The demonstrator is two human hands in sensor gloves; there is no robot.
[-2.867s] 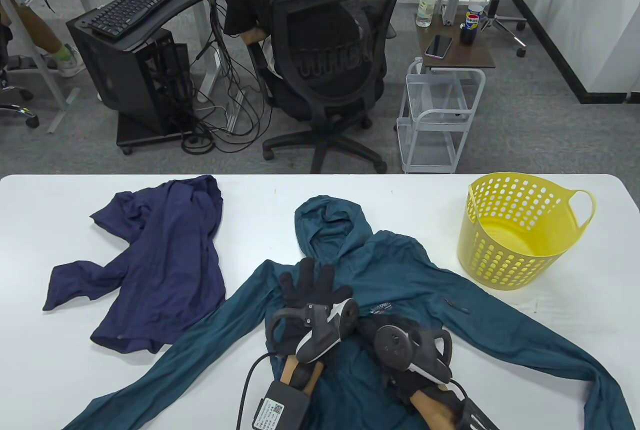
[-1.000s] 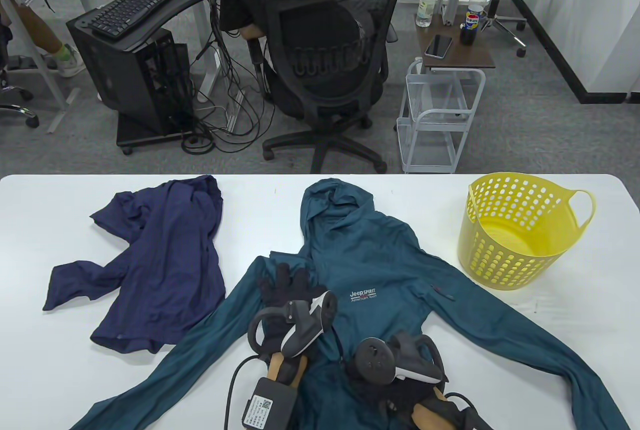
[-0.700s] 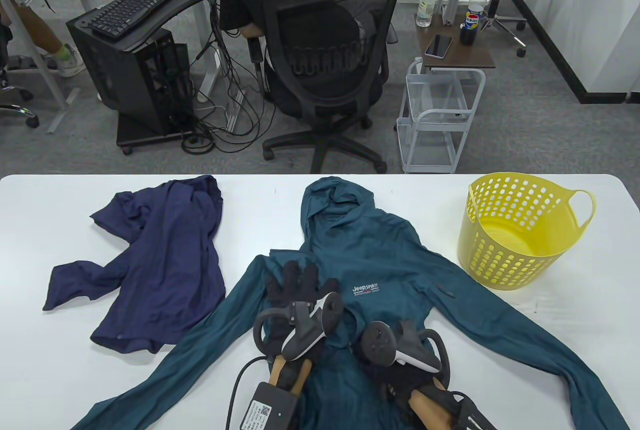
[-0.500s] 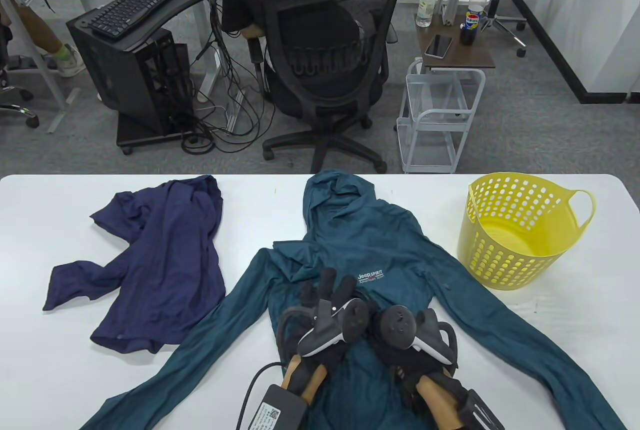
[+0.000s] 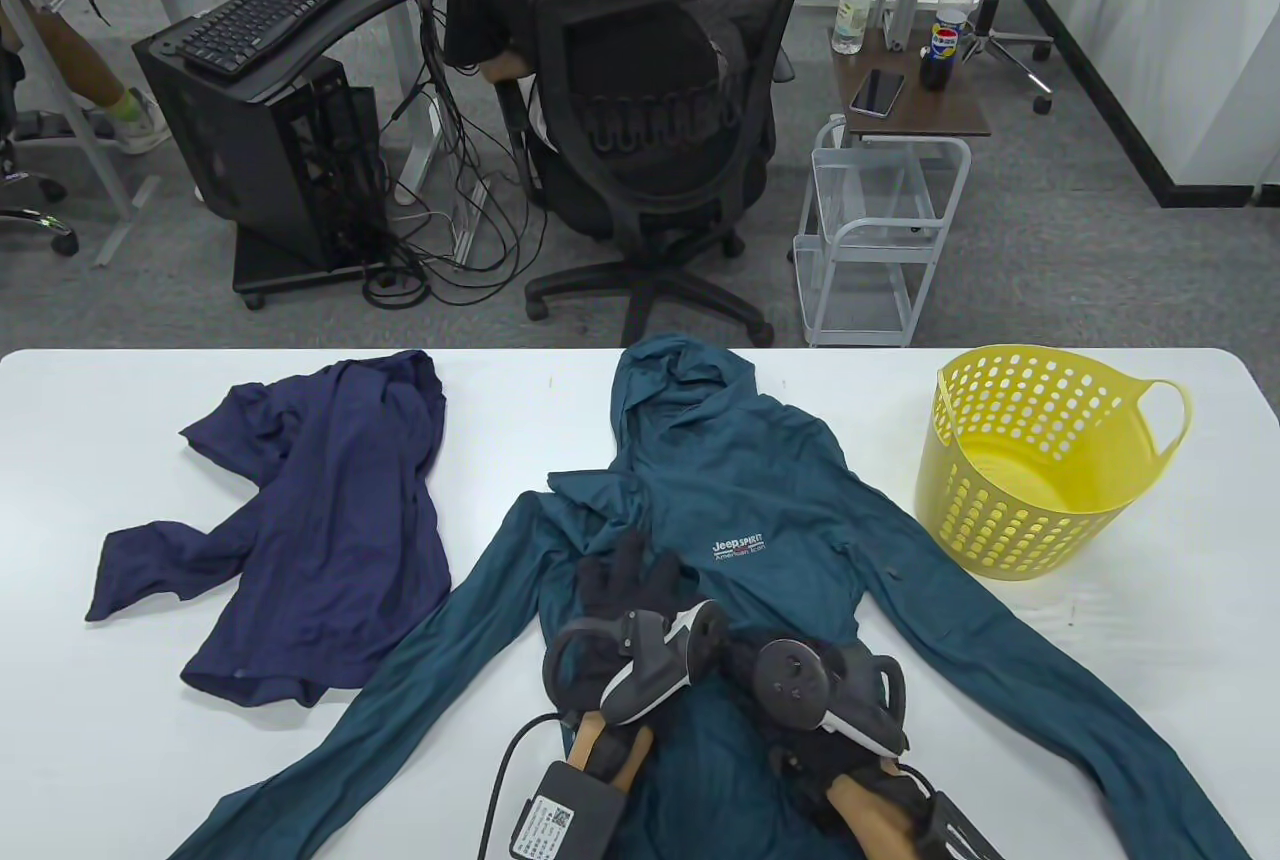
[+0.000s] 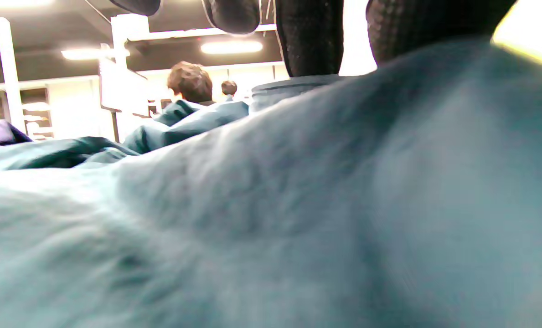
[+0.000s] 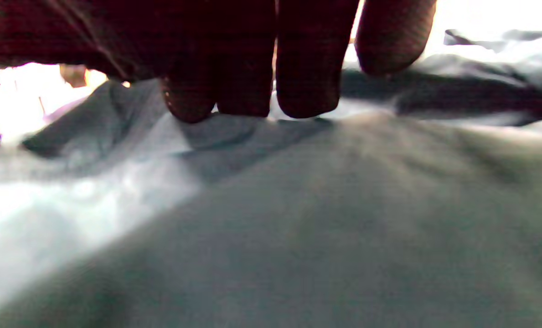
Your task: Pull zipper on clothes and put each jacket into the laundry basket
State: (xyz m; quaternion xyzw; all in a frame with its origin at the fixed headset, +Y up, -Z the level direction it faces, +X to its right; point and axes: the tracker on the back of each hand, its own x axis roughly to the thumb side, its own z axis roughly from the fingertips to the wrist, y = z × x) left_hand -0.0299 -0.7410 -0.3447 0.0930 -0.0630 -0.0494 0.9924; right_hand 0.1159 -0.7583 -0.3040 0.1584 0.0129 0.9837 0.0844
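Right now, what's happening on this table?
A person works on the teal jacket spread flat on the table. The left hand lies on its chest with fingers straight; the right hand presses curled fingers into the fabric beside it. The navy jacket waits untouched, and the yellow basket holds nothing.

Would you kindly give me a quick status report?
Both hands on teal jacket: left hand flat, right hand grip unclear. Navy jacket waiting. Yellow basket empty, path clear.
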